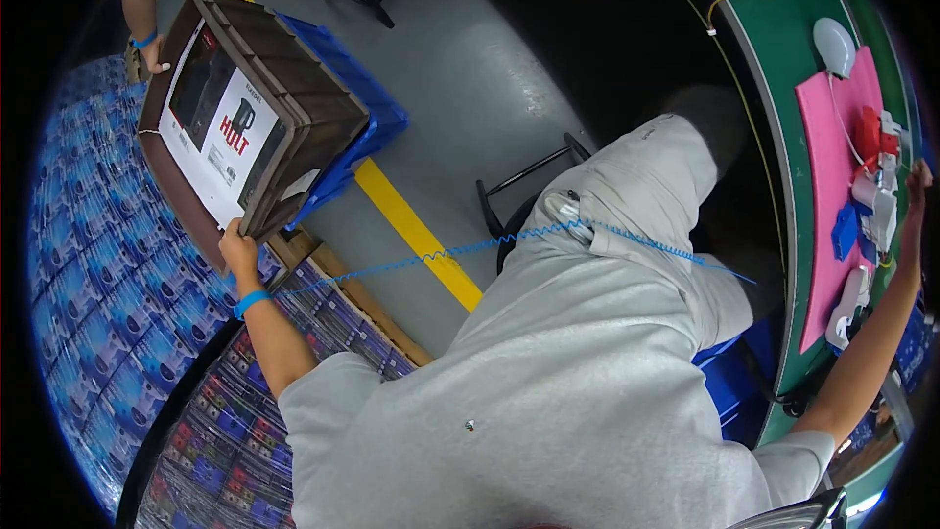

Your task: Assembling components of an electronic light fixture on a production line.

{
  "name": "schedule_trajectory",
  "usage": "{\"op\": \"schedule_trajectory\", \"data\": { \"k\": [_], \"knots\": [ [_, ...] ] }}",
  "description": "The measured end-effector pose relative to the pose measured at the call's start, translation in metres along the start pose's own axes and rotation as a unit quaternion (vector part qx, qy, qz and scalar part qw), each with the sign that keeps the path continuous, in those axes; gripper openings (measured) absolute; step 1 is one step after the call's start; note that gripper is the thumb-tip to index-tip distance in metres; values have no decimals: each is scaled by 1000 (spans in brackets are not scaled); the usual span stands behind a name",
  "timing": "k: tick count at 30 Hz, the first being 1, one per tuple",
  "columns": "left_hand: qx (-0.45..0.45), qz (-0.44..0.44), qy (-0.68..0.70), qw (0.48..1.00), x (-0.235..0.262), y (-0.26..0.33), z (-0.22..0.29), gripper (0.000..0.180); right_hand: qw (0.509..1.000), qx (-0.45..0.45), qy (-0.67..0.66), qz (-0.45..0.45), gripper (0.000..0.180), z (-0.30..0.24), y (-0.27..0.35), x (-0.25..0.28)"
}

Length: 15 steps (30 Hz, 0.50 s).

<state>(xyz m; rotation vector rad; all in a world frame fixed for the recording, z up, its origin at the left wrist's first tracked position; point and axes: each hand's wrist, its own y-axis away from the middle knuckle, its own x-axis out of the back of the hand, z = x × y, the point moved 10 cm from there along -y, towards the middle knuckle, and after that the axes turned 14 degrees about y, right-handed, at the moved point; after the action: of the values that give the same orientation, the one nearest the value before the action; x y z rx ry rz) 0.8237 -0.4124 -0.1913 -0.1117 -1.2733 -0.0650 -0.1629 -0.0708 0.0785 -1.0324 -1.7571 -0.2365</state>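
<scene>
Main risk I see: the brown crate (313, 78) slews or tips, because 2 people have it at separate spots, the left hand (238, 247) on its near corner and another person's hand (157, 61) at the far side; an uneven pull would do it. Second risk: the blue coiled cord (431, 257) spans the gap from the left wristband (253, 304) across the wearer's shorts, so it could snag on a crate corner or the chair leg (494, 216). Third: the arms are spread wide to opposite sides, so a careless reach with the right could knock the loose white and red parts (867, 132) on the pink mat (822, 147). Position: crate is on the wearer's left, its near rim touching the left fingers, a blue bin (392, 122) showing along its far right side, a printed panel (230, 127) inside its rim; can't tell if that's a carton or a sheet. Left hand is curled closed over the rim. Right hand (918, 178) is out at the view's edge, near the parts, well apart from the crate; can't tell its finger opening or whether it holds anything.
</scene>
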Motion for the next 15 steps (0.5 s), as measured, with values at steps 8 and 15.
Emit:
{"op": "schedule_trajectory", "data": {
  "k": [8,15],
  "knots": [
    [50,-41,-49,997,-6,30,1,32,999,25,-42,22,28,4,3,6],
    [119,-45,-101,987,-6,29,0,31,994,59,-96,4,28,6,7,0]
  ]
}}
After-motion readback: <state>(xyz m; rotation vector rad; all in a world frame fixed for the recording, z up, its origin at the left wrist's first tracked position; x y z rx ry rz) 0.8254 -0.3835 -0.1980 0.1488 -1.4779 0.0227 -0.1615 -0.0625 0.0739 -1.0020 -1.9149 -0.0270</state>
